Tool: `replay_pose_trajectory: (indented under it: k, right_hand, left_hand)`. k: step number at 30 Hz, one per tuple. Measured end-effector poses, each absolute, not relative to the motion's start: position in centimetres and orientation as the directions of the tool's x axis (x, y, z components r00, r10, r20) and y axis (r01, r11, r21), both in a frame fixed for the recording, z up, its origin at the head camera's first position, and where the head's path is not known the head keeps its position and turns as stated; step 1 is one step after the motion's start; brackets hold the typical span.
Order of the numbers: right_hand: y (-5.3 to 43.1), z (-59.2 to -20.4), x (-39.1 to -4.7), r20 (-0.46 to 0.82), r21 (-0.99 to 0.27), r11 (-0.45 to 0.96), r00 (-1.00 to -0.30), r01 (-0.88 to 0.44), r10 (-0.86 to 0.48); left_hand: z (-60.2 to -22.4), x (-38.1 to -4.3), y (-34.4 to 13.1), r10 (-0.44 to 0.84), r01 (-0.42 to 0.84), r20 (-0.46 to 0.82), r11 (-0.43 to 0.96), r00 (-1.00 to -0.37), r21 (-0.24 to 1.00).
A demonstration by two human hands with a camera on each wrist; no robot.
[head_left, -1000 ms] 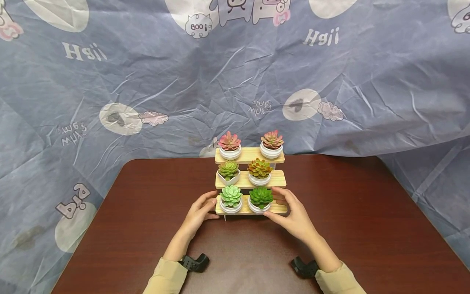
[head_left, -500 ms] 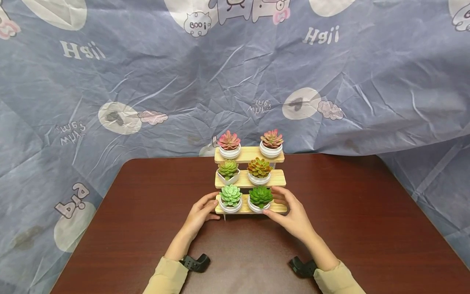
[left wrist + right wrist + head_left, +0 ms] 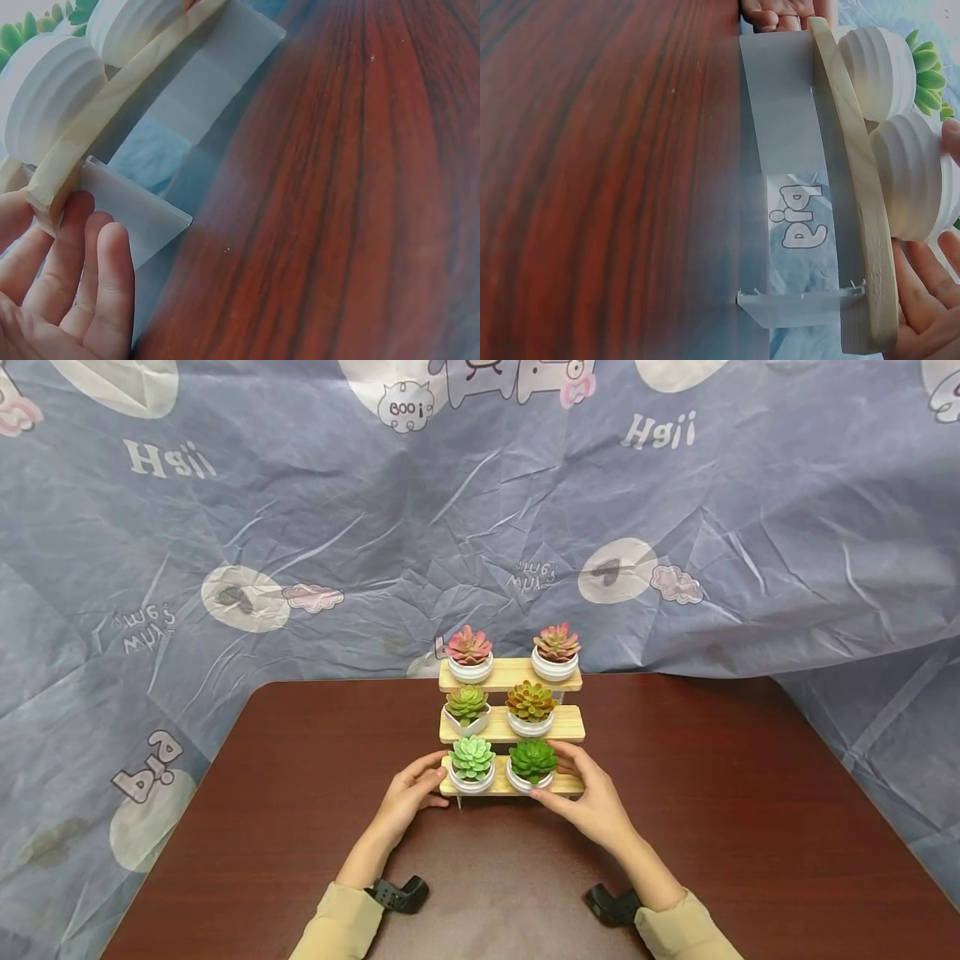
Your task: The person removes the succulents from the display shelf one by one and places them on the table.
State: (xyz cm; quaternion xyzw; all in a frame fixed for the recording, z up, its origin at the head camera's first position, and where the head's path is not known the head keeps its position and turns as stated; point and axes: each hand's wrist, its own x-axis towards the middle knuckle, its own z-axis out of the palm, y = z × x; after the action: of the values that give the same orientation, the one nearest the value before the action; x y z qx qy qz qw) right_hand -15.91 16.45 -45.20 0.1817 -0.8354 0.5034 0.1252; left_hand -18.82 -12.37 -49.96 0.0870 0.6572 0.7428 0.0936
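Observation:
A three-tier wooden plant stand (image 3: 571, 724) on clear supports holds small potted succulents, two on each tier. My left hand (image 3: 405, 795) holds the left end of the lowest board (image 3: 97, 124), thumb on one side and fingers under it in the left wrist view. My right hand (image 3: 596, 797) has thumb and fingers around the white pot of the dark green succulent (image 3: 533, 762) on the lowest tier. That pot (image 3: 919, 176) stands on the board in the right wrist view. Beside it, the pale green succulent (image 3: 472, 760) sits near my left hand.
Above stand two pink succulents (image 3: 556, 645) on the top tier, with a yellow-green one (image 3: 466, 705) and an orange-green one (image 3: 530, 702) on the middle tier. The dark red-brown table (image 3: 330, 718) meets a blue printed cloth (image 3: 375, 527) behind.
My right hand has shifted slightly left, its thumb and fingers farther round the dark green succulent's pot. My left hand stays at the board's end. The stand and pots look unmoved.

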Motion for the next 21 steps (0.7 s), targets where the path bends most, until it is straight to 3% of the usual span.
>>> replay_pose_trajectory:
  k: [21]
  right_hand:
    - [15.85, -45.67, -16.03, 0.400, -0.770, 0.487, -0.906, -0.413, -0.136]
  left_hand:
    - [-50.11, -18.94, -12.53, 0.270, -0.005, 0.027, -0.118, -0.963, 0.993]
